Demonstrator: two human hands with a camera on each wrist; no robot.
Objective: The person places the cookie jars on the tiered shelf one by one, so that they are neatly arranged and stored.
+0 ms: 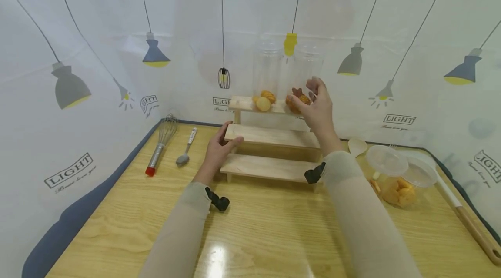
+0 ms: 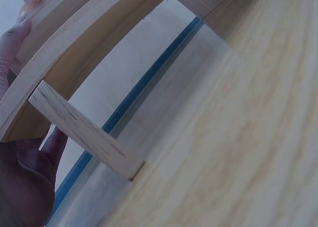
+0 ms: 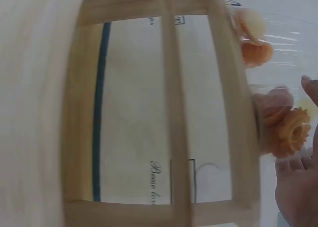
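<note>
Right jar [image 1: 311, 64] at one o'clock, on the wooden stand's [image 1: 274, 135] top shelf: tall, clear, smooth-walled. Likely light, stiff, slippery; take it round the lower body. Your right hand [image 1: 320, 110] curves close about it; can't tell whether it grips. Your left hand [image 1: 219, 147] grips the middle shelf's nine o'clock end. Stand pale, grained, straight-edged; toothed orange ring [image 3: 296, 131] inside the jar.

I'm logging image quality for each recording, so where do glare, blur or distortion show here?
Head: a bright glare patch on the near part of the table; left wrist: dim picture, a shelf board looking bowed, table grain soft; right wrist: the nearest board at the left out of focus, white glare streaks on a clear jar.
</note>
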